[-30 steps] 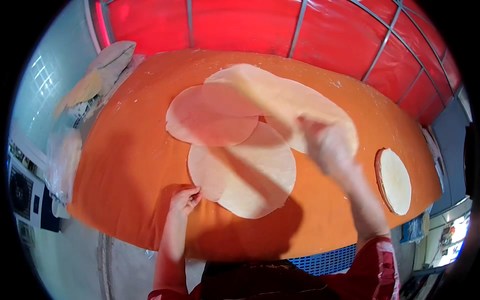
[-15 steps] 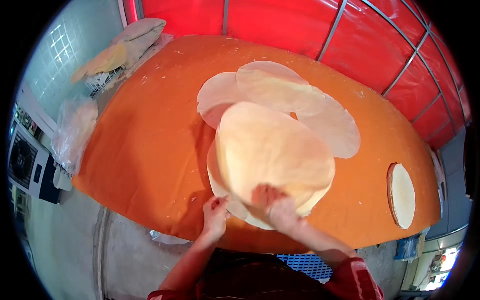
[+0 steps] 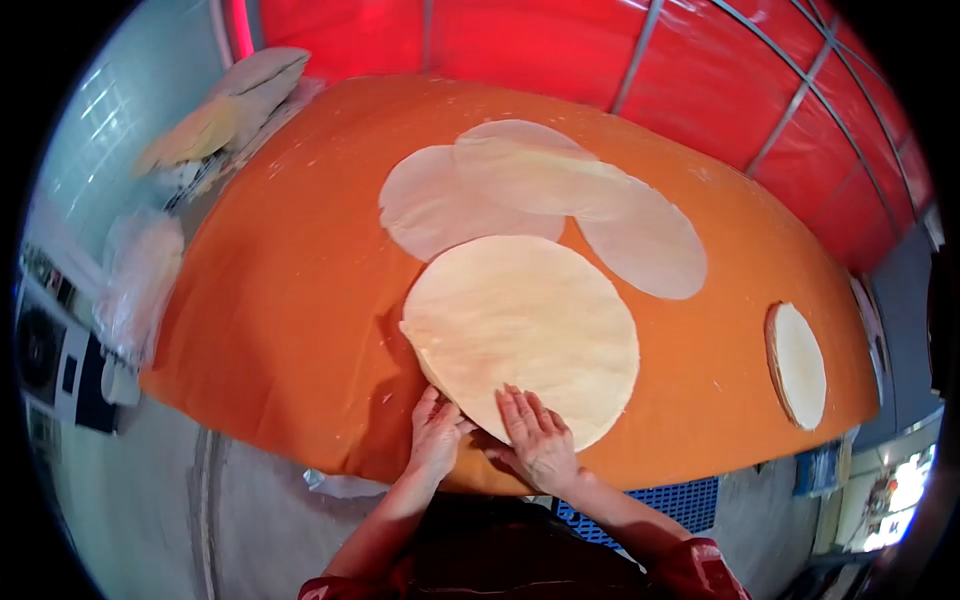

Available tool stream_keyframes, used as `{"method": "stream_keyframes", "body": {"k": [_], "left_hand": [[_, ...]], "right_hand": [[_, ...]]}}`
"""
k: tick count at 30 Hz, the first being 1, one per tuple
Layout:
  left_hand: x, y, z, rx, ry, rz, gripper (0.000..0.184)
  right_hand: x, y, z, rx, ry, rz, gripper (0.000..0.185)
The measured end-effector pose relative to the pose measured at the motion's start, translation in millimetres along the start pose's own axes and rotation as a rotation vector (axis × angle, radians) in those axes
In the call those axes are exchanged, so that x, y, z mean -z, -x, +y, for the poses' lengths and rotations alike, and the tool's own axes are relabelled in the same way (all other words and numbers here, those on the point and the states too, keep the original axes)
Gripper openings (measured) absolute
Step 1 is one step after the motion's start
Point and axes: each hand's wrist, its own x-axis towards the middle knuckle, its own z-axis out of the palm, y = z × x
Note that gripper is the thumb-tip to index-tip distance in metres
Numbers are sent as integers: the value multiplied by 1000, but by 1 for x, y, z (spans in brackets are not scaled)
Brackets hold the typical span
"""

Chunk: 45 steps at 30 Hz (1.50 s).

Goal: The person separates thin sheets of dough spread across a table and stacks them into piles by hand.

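A stack of thin round dough sheets (image 3: pixel 525 320) lies near the front of the orange-covered table. At its lower left edge my left hand (image 3: pixel 437 437) is closed, its fingertips pinching the rim. My right hand (image 3: pixel 540 437) has its fingers stretched over the top sheet near the front edge, with the thumb at the rim below, so the edge sits between them. How many layers each hand grips is hidden. Behind the stack, several thin pale rounds (image 3: pixel 640 240) lie flat and overlapping.
The orange table cover (image 3: pixel 270 300) carries flour specks. A smaller round stack (image 3: pixel 800 365) stands at the right. Clear plastic bags (image 3: pixel 145 270) and folded cloth (image 3: pixel 255 85) are along the left side. Red sheeting (image 3: pixel 520 50) on metal bars closes the back. A blue grate (image 3: pixel 670 505) lies below.
The raised, folded-over top sheet now lies flat on the stack. My right hand has moved down to the front edge, its fingers spread out; my left hand remains at the left edge.
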Motion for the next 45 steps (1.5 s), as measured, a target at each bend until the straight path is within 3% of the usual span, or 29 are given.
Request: {"method": "stream_keyframes", "body": {"k": [3,5,8,9,10,12,13,15,17,19,21,22,24,27,28,29,32,34,37,38,40,41,42,43,44,45], "left_hand": [[-1,-5,8,13,76,-209,30],[-5,-3,11,-2,197,-263,35],[-8,-5,6,-70,-3,-237,44],[-12,-7,3,-85,-86,-200,46],[-18,-9,-1,-87,-93,-212,46],[-28,-17,-11,-33,-262,16,46],[-32,-23,-15,-35,-266,10,46],[-41,-33,-22,-66,-115,-113,47],[-64,-37,-29,-103,-69,-181,46],[-89,-36,-40,84,-149,-181,42],[-86,-49,-87,-89,-521,-92,35],[-80,-56,-108,-310,-737,-72,35],[-99,-51,-105,-290,-958,32,38],[-90,-57,-109,-315,-1143,154,40],[-83,-61,-109,-304,-999,122,38],[-80,-64,-107,-293,-856,83,38],[-97,-66,-108,-337,-867,117,38],[-123,-56,-116,-515,-1782,382,39],[-126,-54,-117,-438,-1851,362,41],[-104,-62,-109,-443,-1850,339,41],[-43,-97,-107,-208,-760,-281,39],[-48,-101,-109,-101,-597,-352,39],[-60,-100,-108,-93,-644,-337,39],[-70,-96,-106,-94,-712,-313,39],[-80,-93,-105,-86,-763,-300,39],[-92,-90,-106,-82,-798,-290,39]], "right_hand": [[-4,-2,17,-33,26,94,42],[24,-21,35,-98,-299,-139,33],[102,-44,75,-245,-635,179,12],[141,-47,102,-458,-711,6,17],[163,-41,118,-540,-566,291,16],[208,-24,150,-665,-1087,287,20],[217,-12,180,-757,-1314,249,24],[196,28,228,-766,-1383,407,29],[143,87,278,-625,-1693,462,34],[122,104,259,-1011,-1350,300,41],[90,141,261,-1139,-1168,262,45],[75,157,265,-1183,-1112,251,46],[62,179,278,-1104,-2032,448,39],[47,185,278,-1010,-1960,519,41],[51,179,273,-1070,-1757,502,37],[60,172,262,-954,-1740,559,37],[49,174,263,-971,-1604,535,39],[40,173,262,-986,-1445,643,42],[35,174,265,-1064,-1354,583,43],[40,172,264,-998,-1537,609,46],[40,179,267,-1014,-1547,520,48],[36,187,262,-980,-1655,556,53],[51,191,249,-900,-1821,648,58],[48,198,242,-874,-1811,623,63],[45,197,232,-861,-1820,750,59],[38,198,239,-932,-1643,707,55]]}}
